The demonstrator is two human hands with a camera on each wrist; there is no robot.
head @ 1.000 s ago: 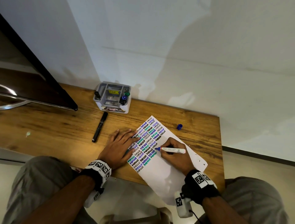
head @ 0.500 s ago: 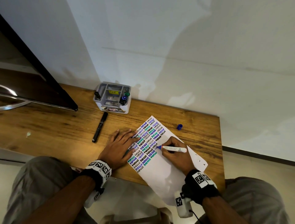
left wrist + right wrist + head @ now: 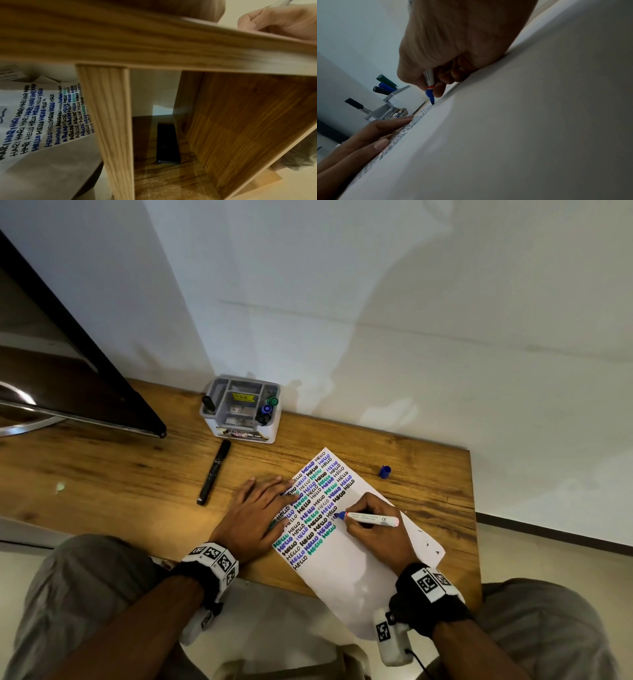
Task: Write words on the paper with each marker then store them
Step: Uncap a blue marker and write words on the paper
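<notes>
A white paper (image 3: pixel 346 570) covered with rows of HELLO lies slanted on the wooden desk (image 3: pixel 102 474). My right hand (image 3: pixel 373 529) grips a white marker with a blue tip (image 3: pixel 371 519), and the tip touches the paper beside the written rows; the marker (image 3: pixel 429 81) also shows in the right wrist view. My left hand (image 3: pixel 260 511) lies flat, fingers straight, pressing the paper's left edge. The blue cap (image 3: pixel 384 471) lies on the desk to the right. A black marker (image 3: pixel 214 472) lies left of the paper. A grey organiser (image 3: pixel 239 412) at the back holds several markers.
A dark monitor (image 3: pixel 68 378) on a silver stand fills the left of the desk. The wall runs close behind the organiser. The paper overhangs the desk's front edge. Under the desk, a shelf (image 3: pixel 171 169) holds a black phone (image 3: pixel 167 143), with written sheets (image 3: pixel 34 119) to the left.
My right hand has shifted the marker tip slightly along the row while writing. The left hand and the paper have stayed put.
</notes>
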